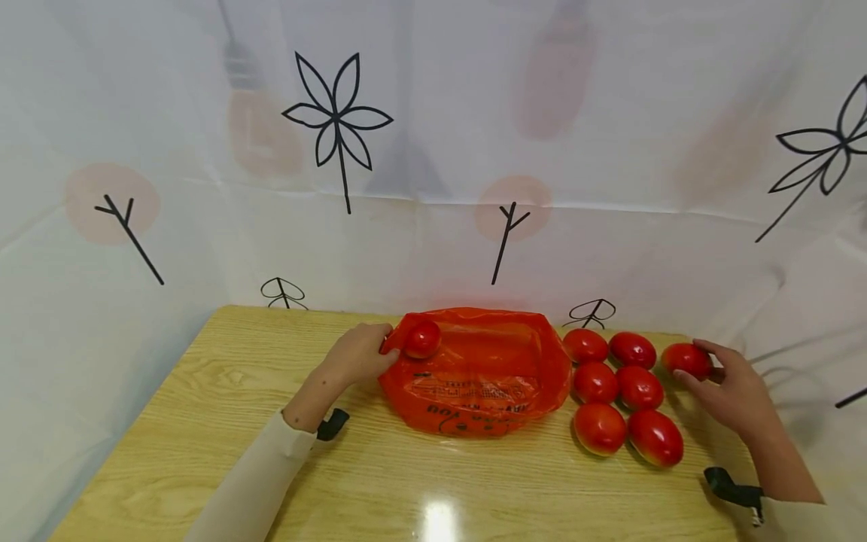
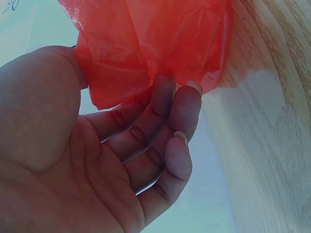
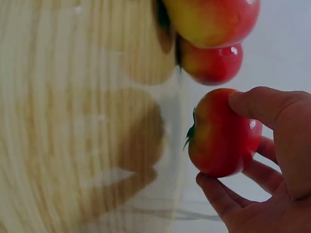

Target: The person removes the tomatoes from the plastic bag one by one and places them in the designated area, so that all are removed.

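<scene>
A red plastic bag (image 1: 474, 406) with printed lettering lies on the table, its mouth spread wide. My left hand (image 1: 362, 352) grips the bag's left edge; in the left wrist view, thumb and curled fingers (image 2: 184, 109) close round the thin plastic (image 2: 131, 43). Inside the bag, near that hand, sits one tomato (image 1: 423, 339). At the right, my right hand (image 1: 731, 388) holds another tomato (image 1: 685, 360) between thumb and fingers. The right wrist view shows this held tomato (image 3: 221, 136) tilted sideways, green stem leaves facing the tabletop.
Several tomatoes stand in two columns between the bag and my right hand, including a front one (image 1: 655, 438) and a back one (image 1: 633, 351). The wooden table (image 1: 203, 421) reaches back to a white patterned curtain (image 1: 420, 248).
</scene>
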Action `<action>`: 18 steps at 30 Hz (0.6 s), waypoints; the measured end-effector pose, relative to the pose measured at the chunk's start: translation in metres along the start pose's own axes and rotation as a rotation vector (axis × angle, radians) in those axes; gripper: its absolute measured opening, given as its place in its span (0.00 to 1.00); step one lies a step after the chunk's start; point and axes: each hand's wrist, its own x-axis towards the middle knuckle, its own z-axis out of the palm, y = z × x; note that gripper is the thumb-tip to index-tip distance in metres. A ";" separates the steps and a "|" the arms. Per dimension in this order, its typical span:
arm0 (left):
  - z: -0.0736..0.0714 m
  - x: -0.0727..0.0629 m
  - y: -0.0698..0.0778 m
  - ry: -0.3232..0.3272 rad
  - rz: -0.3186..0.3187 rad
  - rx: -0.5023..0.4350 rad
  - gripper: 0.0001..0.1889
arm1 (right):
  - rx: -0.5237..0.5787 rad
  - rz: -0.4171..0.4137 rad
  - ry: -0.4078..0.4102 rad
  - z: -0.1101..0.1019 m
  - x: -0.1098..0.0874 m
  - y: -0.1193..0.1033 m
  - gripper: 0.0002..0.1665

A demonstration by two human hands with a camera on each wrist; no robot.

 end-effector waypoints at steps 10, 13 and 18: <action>0.001 0.000 0.001 -0.005 0.004 0.009 0.06 | -0.011 -0.043 -0.013 0.008 0.002 0.008 0.41; 0.001 0.000 0.001 -0.006 0.006 0.011 0.06 | -0.017 -0.034 -0.016 0.009 0.002 0.009 0.41; 0.001 0.000 0.001 -0.009 -0.002 0.011 0.06 | -0.021 -0.045 0.003 0.013 0.003 0.010 0.42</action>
